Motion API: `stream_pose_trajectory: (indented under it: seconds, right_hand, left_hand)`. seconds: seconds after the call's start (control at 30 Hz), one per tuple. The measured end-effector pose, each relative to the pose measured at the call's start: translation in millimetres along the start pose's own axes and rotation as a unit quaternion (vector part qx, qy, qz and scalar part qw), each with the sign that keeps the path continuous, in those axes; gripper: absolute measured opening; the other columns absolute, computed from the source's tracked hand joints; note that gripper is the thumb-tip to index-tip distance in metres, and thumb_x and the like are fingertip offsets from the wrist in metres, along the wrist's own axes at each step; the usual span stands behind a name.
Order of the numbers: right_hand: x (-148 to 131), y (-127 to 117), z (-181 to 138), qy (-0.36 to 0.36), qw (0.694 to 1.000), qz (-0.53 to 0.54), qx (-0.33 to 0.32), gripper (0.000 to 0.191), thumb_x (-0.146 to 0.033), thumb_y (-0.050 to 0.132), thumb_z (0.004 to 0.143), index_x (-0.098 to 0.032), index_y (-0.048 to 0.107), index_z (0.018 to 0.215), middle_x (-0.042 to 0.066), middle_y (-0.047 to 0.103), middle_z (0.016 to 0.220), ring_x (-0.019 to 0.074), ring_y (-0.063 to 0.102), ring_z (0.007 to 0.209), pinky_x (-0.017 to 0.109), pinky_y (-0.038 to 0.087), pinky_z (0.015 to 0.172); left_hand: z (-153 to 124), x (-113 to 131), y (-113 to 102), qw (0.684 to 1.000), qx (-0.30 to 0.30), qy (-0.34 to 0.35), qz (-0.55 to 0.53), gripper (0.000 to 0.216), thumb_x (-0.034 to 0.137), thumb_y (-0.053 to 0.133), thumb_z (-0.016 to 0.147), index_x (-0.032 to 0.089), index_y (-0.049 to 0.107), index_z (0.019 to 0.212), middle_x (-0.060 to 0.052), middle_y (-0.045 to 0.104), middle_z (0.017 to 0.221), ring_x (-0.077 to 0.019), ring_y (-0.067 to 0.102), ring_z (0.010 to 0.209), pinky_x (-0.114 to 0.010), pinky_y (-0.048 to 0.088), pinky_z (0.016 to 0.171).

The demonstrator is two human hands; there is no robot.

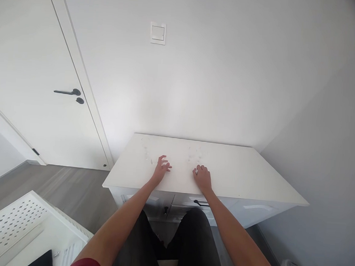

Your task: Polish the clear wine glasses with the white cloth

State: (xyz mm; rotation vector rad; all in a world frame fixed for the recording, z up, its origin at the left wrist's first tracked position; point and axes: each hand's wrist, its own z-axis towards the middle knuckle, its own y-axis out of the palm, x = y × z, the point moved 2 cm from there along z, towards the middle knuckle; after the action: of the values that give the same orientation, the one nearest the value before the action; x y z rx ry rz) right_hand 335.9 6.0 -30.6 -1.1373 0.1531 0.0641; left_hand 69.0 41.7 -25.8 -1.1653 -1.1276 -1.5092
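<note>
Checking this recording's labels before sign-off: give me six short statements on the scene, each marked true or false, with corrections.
1. The left hand is open at the white cabinet top. True.
2. The right hand is spread flat. False: the right hand's fingers are curled, with a small pale piece at the thumb.
3. Small pale bits are scattered on the cabinet top. True.
4. The sleeve at the left arm is green. False: the sleeve is red.
5. The door has a dark handle. True.
6. The light switch is on the door. False: the light switch is on the wall.
</note>
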Motion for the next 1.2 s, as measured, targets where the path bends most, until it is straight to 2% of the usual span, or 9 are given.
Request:
stream_pose_trajectory:
  seconds: [0.13,0.23,0.33,0.47,0.57,0.73,0.9,1.03,1.2]
  right_hand:
    - [-2.3,-5.0,-1.7,-0.03,0.999,0.044,0.01,0.025,-0.026,0.042,0.101,-0.018,0.065,0.096,0.011,0.063,0.096,0.0259,0.054,0.094,0.037,0.036,0.081]
    - [-11.0,-11.6,-7.2,-0.042,0.995,0.08,0.03,0.026,-0.026,0.044,0.098,-0.019,0.069,0.104,0.015,0.062,0.118,0.0311,0.05,0.115,0.045,0.033,0.096]
    - [-28.2,-14.9,-15.0,-0.011,0.977,0.209,0.049,0.028,-0.029,0.052,0.094,-0.022,0.073,0.109,0.017,0.057,0.128,0.0367,0.044,0.124,0.052,0.029,0.103]
    - [-59.3,-8.2,-21.2,0.044,0.928,0.366,0.059,0.034,-0.036,0.061,0.087,-0.025,0.076,0.115,0.014,0.061,0.112,0.0331,0.053,0.109,0.048,0.038,0.096]
    - [-75.4,1.5,-21.2,0.113,0.871,0.473,0.073,0.038,-0.047,0.056,0.09,-0.023,0.076,0.113,0.011,0.064,0.102,0.0283,0.059,0.095,0.042,0.046,0.085]
    - [-81.2,16.5,-22.1,0.238,0.716,0.651,0.091,0.065,-0.071,0.032,0.095,-0.022,0.071,0.113,0.008,0.071,0.095,0.0242,0.067,0.08,0.037,0.054,0.068]
    - [-81.1,18.0,-24.1,0.259,0.604,0.749,0.086,0.062,-0.078,0.056,0.083,-0.025,0.07,0.112,0.006,0.075,0.106,0.0228,0.071,0.09,0.034,0.058,0.074]
    - [-86.9,14.1,-21.9,0.236,0.592,0.769,0.058,0.057,-0.068,0.071,0.078,-0.024,0.071,0.114,0.007,0.076,0.11,0.0222,0.071,0.094,0.034,0.057,0.08]
    - [-94.5,12.7,-21.7,0.22,0.65,0.726,0.048,0.045,-0.045,0.086,0.067,-0.019,0.074,0.103,0.005,0.074,0.094,0.021,0.066,0.084,0.031,0.052,0.074]
  left_hand:
    - [-14.0,-8.2,-6.5,0.999,-0.029,-0.007,0.042,0.051,0.045,0.069,0.093,0.03,0.047,0.137,-0.01,0.056,0.13,-0.0183,0.074,0.101,-0.041,0.053,0.1]
    - [-19.0,-11.7,-11.5,0.997,-0.05,-0.013,0.065,0.054,0.04,0.073,0.091,0.031,0.049,0.138,-0.01,0.059,0.131,-0.0191,0.074,0.104,-0.043,0.05,0.104]
    - [-19.8,-13.6,-11.5,0.995,-0.068,-0.012,0.077,0.055,0.041,0.073,0.091,0.029,0.049,0.139,-0.01,0.063,0.126,-0.0186,0.075,0.098,-0.041,0.053,0.099]
    - [-20.0,-13.5,-7.6,0.994,-0.062,-0.001,0.09,0.056,0.051,0.065,0.094,0.025,0.046,0.14,-0.008,0.066,0.111,-0.016,0.073,0.082,-0.033,0.058,0.077]
    - [-21.9,-10.6,-6.7,0.994,-0.046,0.007,0.104,0.059,0.055,0.063,0.094,0.023,0.046,0.14,-0.005,0.066,0.102,-0.0134,0.068,0.072,-0.028,0.054,0.068]
    - [-23.2,-3.8,-7.9,0.994,-0.03,0.008,0.104,0.061,0.059,0.059,0.095,0.022,0.043,0.142,-0.006,0.066,0.103,-0.013,0.067,0.07,-0.028,0.053,0.066]
    - [-20.8,-1.5,-7.3,0.995,-0.028,0.004,0.092,0.064,0.062,0.059,0.094,0.022,0.042,0.141,-0.006,0.065,0.103,-0.0129,0.066,0.068,-0.028,0.053,0.064]
    - [-19.1,-2.6,-7.9,0.995,-0.027,0.001,0.091,0.065,0.064,0.059,0.093,0.022,0.041,0.14,-0.006,0.066,0.101,-0.0122,0.064,0.065,-0.028,0.052,0.063]
    - [-16.6,-4.8,-8.1,0.995,-0.036,0.0,0.098,0.063,0.06,0.06,0.095,0.022,0.041,0.142,0.0,0.065,0.081,-0.0136,0.063,0.064,-0.029,0.052,0.067]
